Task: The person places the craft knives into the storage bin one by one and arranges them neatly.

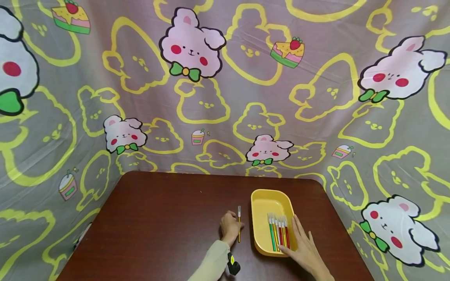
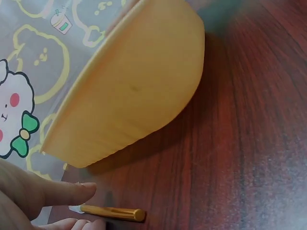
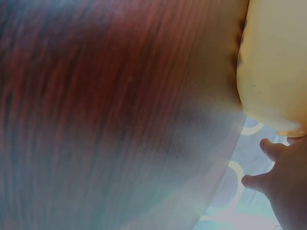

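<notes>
A paintbrush (image 1: 239, 230) with a gold handle lies on the brown table, its pale bristle end pointing away. My left hand (image 1: 230, 226) is around it, the thumb (image 2: 79, 192) on one side and curled fingers on the other. To the right stands a yellow plastic box (image 1: 260, 207) holding several paintbrushes (image 1: 278, 232) with green, gold and red handles, side by side, bristles pointing away. My right hand (image 1: 306, 249) rests along the box's right front corner, fingers fairly straight and spread, thumb over the front rim near the handle ends.
Table surface (image 1: 168, 222) extends left of the box. A patterned cloth (image 1: 211, 117) with rabbit drawings hangs behind and along both sides. A black device (image 1: 233, 265) is strapped to the left wrist, over a pale sleeve (image 1: 212, 261).
</notes>
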Tool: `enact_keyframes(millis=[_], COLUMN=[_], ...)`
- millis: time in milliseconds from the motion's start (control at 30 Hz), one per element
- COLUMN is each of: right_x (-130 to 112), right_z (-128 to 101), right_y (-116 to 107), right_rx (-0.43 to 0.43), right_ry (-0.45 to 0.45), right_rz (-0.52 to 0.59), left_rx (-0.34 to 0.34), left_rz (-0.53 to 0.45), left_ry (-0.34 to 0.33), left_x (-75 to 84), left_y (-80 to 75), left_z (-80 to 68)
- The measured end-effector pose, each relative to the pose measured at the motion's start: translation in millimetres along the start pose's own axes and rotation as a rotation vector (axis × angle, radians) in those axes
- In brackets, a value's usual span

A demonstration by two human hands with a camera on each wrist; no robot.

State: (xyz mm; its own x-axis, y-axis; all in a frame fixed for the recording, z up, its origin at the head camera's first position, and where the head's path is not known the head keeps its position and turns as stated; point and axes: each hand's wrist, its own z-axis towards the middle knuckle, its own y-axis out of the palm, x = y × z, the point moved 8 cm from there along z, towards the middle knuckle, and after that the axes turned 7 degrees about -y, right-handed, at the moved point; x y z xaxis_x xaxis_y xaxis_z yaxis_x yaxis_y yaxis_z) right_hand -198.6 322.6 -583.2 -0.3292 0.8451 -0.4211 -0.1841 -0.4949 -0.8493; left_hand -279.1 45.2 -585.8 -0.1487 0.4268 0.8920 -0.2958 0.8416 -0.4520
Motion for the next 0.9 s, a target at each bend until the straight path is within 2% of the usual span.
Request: enact_keyframes(millis=[233, 467, 900], right_x=[0.1, 2.6, 3.4], right_z=[0.2, -2.5, -1.6], right_y=[-1.5, 0.2, 2.5], right_rx=[-0.003, -0.009, -0.03], right_ry=[-0.003, 0.016, 0.045], right_rz=[-0.005, 0.007, 0.015], left_rx=[0.017, -0.063, -0.076], left_rz=[0.031, 0.081, 0.041], left_ry=[0.058, -0.028, -0.048], left_x=[0.1, 0.7, -0.3], left_y=[4.5, 2.9, 0.3], left_z=[0.8, -0.3, 1.3])
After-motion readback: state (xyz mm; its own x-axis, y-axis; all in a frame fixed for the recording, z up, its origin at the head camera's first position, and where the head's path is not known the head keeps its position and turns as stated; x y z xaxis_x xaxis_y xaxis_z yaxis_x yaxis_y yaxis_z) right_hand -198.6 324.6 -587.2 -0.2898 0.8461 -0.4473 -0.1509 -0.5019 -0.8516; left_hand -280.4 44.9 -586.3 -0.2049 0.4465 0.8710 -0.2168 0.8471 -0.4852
